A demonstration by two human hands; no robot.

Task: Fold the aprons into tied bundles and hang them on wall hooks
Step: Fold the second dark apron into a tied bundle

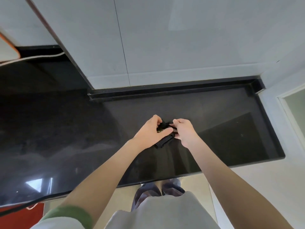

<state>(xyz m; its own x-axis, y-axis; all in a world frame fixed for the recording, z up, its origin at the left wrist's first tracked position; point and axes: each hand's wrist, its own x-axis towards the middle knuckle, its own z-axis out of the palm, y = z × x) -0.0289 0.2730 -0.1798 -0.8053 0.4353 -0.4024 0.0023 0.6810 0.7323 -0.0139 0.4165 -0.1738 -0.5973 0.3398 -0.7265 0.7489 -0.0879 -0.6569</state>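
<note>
A small black apron bundle (pixel 164 141) lies on the black stone counter (pixel 222 126), mostly hidden under my hands. My left hand (pixel 151 131) grips the bundle from the left, thumb laid across its top. My right hand (pixel 184 129) pinches a black strap (pixel 171 125) at the bundle's top right, pulling it toward the right. The knot area between the two hands is dark and hard to make out. No wall hooks are in view.
A light grey tiled wall (pixel 165 47) rises right behind the counter. The counter ends at its right edge (pixel 280 154) and front edge (pixel 165 179). An orange-rimmed object (pixel 8 48) and a white cord (pixel 41 56) lie at the far left.
</note>
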